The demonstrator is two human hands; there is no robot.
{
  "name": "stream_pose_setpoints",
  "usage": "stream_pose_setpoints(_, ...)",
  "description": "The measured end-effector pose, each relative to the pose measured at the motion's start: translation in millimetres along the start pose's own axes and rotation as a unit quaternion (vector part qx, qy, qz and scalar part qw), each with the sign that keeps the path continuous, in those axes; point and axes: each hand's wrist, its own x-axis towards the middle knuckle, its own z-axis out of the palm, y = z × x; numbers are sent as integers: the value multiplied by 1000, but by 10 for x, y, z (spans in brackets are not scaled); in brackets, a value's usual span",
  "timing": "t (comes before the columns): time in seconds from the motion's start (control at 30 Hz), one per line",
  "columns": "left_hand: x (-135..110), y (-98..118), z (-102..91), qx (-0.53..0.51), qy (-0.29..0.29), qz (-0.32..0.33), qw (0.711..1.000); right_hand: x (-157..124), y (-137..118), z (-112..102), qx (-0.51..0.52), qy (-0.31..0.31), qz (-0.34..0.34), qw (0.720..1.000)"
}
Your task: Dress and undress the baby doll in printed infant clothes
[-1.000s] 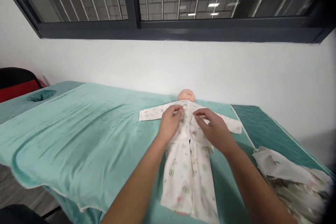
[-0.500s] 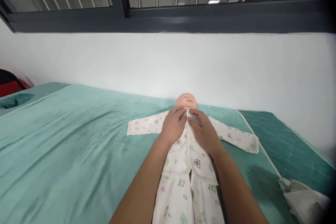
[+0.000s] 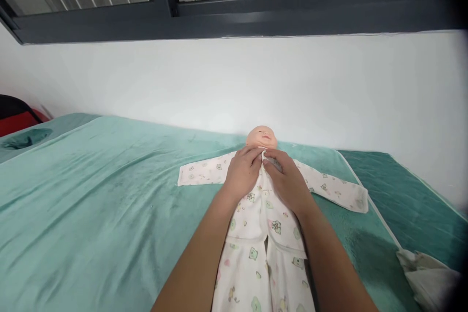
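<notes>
A baby doll (image 3: 262, 136) lies on its back, its head toward the wall. It wears a white baby shirt (image 3: 252, 217) with small green animal prints, the sleeves spread out to both sides. Matching pants (image 3: 243, 278) extend below the shirt's hem. At the neckline, my left hand (image 3: 244, 168) has its fingers closed on one front edge of the shirt. Opposite it, my right hand (image 3: 285, 175) pinches the other edge between thumb and fingers. The two hands' fingertips nearly meet at the collar. Whatever fastener is under them is hidden.
A wrinkled teal sheet (image 3: 109, 204) covers the bed. White crumpled cloth (image 3: 426, 275) lies at the lower right. At the far left is a red and black item (image 3: 16, 117). Behind the bed rises a white wall (image 3: 183, 83) beneath a dark window frame (image 3: 256, 22).
The camera view has shifted slightly. Both hands remain at the shirt's neckline, with hardly any change in the fingers.
</notes>
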Motion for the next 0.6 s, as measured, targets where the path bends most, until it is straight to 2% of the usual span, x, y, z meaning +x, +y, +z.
stream_pose_setpoints(0.23,5,6,-1,-4,-4,6,1000,2,-22,-5,3,-6,-2,1000)
stream_pose_setpoints(0.47,-4,17,-8,-10,-3,-1,1000,-30,-131,-42,6,19,95,995)
stream_pose_setpoints(0.6,-9,30,-13,-15,-9,-13,1000,-30,-93,-35,8,1,61,998)
